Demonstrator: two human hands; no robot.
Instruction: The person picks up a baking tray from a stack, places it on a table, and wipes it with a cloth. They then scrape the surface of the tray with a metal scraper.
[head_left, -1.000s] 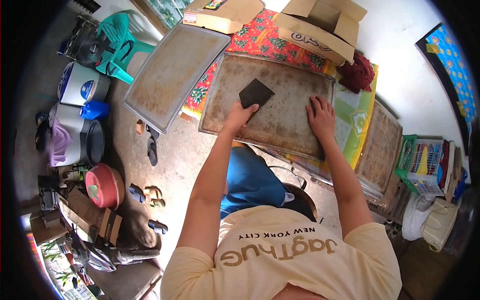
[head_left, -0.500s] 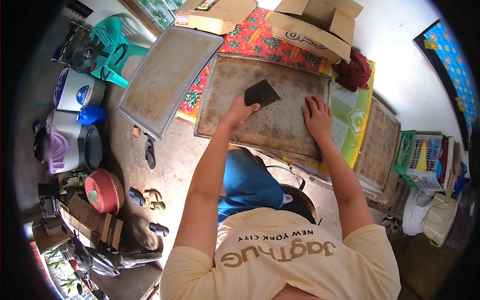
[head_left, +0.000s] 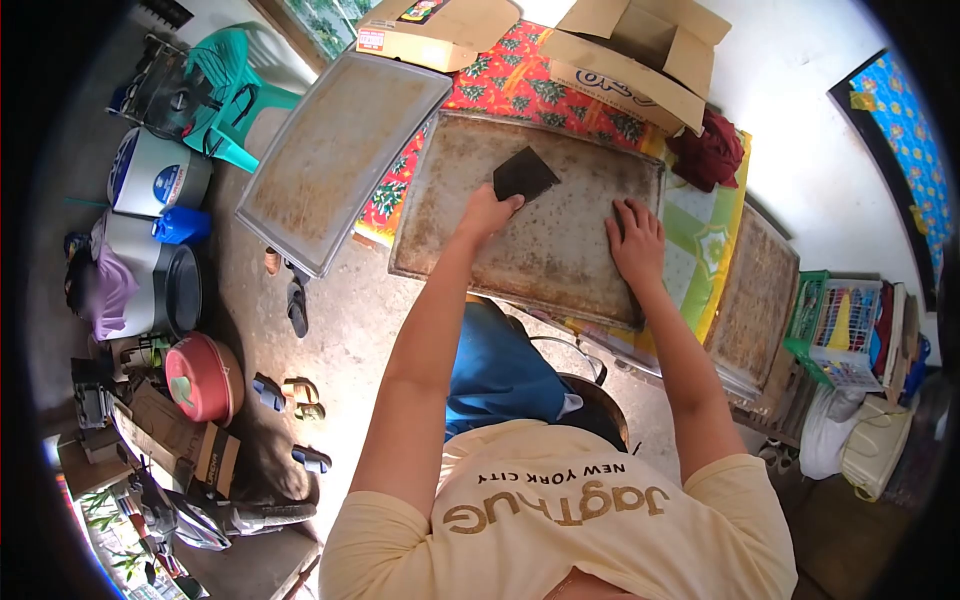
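Observation:
My left hand (head_left: 488, 212) is closed around one corner of a dark, flat, squarish scraper (head_left: 526, 175). The scraper lies against a large metal baking tray (head_left: 580, 255), whose surface is stained brown in patches. On the tray's right part, my right hand (head_left: 636, 236) rests with its fingers spread and holds nothing. A second stained baking tray (head_left: 345, 150) sits to the left, tilted beside the first one.
Two cardboard boxes (head_left: 625, 85) (head_left: 430, 35) stand at the back on a red patterned tablecloth (head_left: 520, 70). Dark red cloth (head_left: 708, 150) lies at the right. More trays (head_left: 752, 300) and a green basket (head_left: 808, 315) are further right. Slippers (head_left: 298, 305) lie on the floor.
My left hand and the scraper have moved slightly up and to the right. My right hand stays on the tray; the whole view has shifted a little.

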